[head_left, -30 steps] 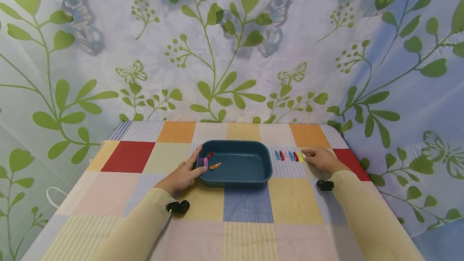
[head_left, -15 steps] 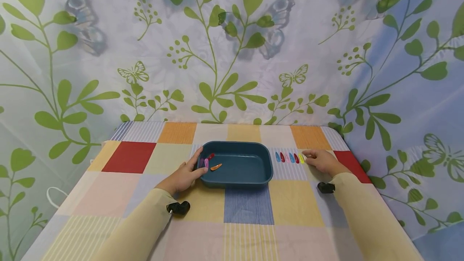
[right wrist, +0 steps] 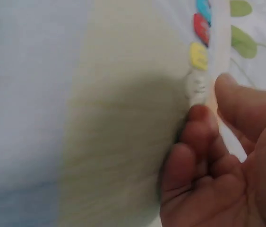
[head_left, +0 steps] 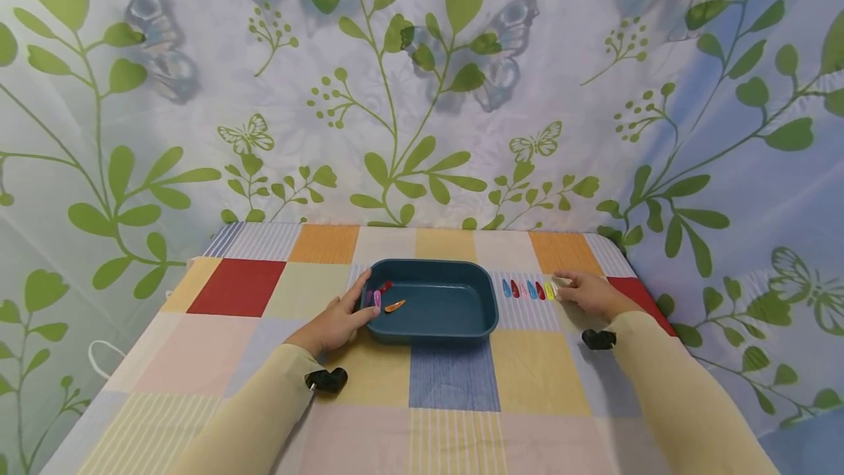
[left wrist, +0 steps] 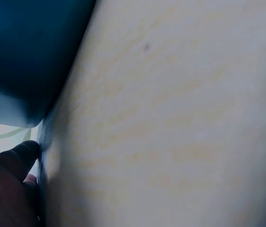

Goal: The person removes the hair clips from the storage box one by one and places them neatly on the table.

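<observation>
My left hand (head_left: 336, 321) lies against the left side of a dark teal tray (head_left: 451, 338), its fingers fairly straight and the thumb at the rim. Inside the tray are a red snap hair clip (head_left: 386, 286), a pink one (head_left: 377, 298), an orange one (head_left: 395, 306) and a darker purple piece near the left wall. On the cloth to the right, my right hand (head_left: 590, 293) touches a white hair clip (right wrist: 197, 86) with its fingertips; the thumb stands apart from it. That clip ends a row with a yellow clip (right wrist: 198, 56) and a red clip (right wrist: 201, 29) beside it.
The row continues left with blue, red and pink clips, ending in a blue clip (head_left: 506, 288) near the tray's right side. A patchwork cloth (head_left: 455, 438) covers the table. A leaf-patterned curtain (head_left: 422, 94) hangs behind it, and a white cable (head_left: 99, 358) shows at left.
My right hand has shifted slightly right, and more of the white clip now shows beside the yellow one. My left hand stays at the tray. The head view has tilted slightly.
</observation>
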Demonstrator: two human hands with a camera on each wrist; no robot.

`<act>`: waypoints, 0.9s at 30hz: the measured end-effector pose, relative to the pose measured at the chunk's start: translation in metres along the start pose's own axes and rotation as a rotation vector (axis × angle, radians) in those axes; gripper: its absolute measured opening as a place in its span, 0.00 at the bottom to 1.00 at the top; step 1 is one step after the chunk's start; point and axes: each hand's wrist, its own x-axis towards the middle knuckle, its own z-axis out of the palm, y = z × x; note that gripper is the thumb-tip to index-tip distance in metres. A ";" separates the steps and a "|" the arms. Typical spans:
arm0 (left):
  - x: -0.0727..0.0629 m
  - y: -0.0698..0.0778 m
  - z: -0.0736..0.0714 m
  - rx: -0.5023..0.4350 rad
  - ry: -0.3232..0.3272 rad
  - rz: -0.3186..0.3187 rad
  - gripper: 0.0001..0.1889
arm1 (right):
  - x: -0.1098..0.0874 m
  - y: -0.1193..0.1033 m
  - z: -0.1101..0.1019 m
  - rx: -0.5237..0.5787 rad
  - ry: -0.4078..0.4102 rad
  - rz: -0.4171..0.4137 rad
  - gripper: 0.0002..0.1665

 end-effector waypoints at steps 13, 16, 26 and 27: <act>-0.001 0.000 -0.001 0.009 -0.010 0.035 0.44 | -0.008 -0.113 -0.009 -0.043 0.088 -0.281 0.30; -0.001 0.001 -0.002 0.020 -0.010 0.047 0.43 | -0.011 -0.146 -0.003 -0.041 0.016 -0.306 0.32; 0.001 0.001 -0.004 0.034 -0.008 0.065 0.43 | 0.004 -0.225 0.052 -0.078 -0.049 -0.497 0.24; 0.001 0.000 -0.004 0.033 -0.008 0.064 0.43 | 0.005 -0.230 0.057 -0.082 -0.067 -0.507 0.24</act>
